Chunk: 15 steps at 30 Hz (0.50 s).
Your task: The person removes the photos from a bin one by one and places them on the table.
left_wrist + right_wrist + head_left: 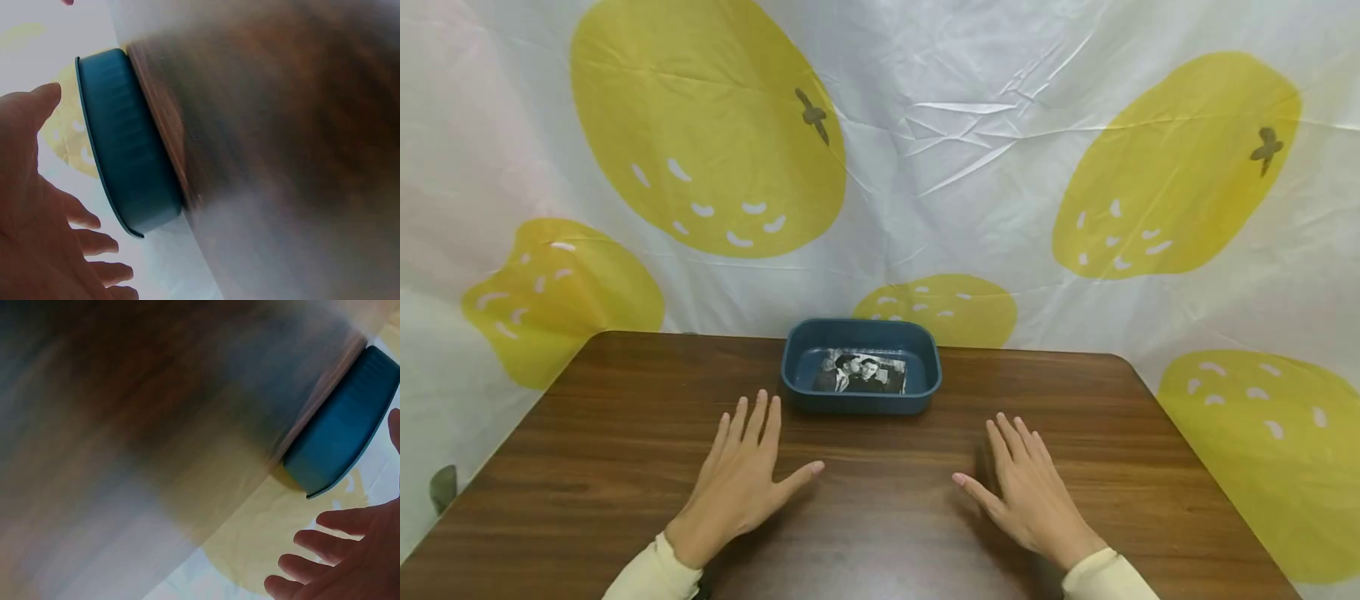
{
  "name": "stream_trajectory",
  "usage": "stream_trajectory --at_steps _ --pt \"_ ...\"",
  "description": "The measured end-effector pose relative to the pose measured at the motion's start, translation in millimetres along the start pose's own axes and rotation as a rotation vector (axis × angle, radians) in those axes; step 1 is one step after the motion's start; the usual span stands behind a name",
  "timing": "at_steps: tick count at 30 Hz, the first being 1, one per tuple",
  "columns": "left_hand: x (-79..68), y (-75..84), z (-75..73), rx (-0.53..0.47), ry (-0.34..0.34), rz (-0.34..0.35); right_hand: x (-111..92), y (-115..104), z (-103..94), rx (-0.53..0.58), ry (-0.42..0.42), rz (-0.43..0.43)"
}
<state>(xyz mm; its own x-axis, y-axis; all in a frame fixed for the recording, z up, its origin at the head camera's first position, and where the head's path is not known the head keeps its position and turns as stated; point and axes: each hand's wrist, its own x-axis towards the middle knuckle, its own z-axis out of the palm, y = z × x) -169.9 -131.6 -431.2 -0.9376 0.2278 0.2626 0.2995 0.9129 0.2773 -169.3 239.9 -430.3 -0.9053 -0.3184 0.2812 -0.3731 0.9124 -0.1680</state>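
Observation:
A dark blue rectangular tub [861, 403] with rounded corners stands near the far edge of the table. Inside it lies a black-and-white photo [867, 374] of two people. In front of the tub and to its left is my left hand [737, 475], fingers straight and thumb spread, holding nothing. My right hand [1028, 492] lies to the right of the tub in the same manner, palm down and apart from it. Both wrist views show the tub's outer wall [128, 144] beyond the fingers; the photo is hidden there.
The brown wood-grain table [880, 500] has rounded far corners. Behind it hangs a white cloth [925, 167] printed with large yellow fruit. A small dark green shape [443, 489] shows beside the table's left edge.

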Motion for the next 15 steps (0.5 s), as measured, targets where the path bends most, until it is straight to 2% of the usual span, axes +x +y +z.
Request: stream_trajectory --at_steps 7,11,15 --pt "20.8 7.0 0.7 0.015 0.032 0.088 3.7 -10.0 3.3 0.029 0.027 -0.06" --pt "36.2 9.8 0.0 0.018 0.079 0.146 10.3 -20.9 3.1 0.113 0.005 -0.065" --pt "51.8 9.9 0.1 0.01 0.083 0.157 23.9 -32.7 0.7 0.204 -0.044 -0.06"
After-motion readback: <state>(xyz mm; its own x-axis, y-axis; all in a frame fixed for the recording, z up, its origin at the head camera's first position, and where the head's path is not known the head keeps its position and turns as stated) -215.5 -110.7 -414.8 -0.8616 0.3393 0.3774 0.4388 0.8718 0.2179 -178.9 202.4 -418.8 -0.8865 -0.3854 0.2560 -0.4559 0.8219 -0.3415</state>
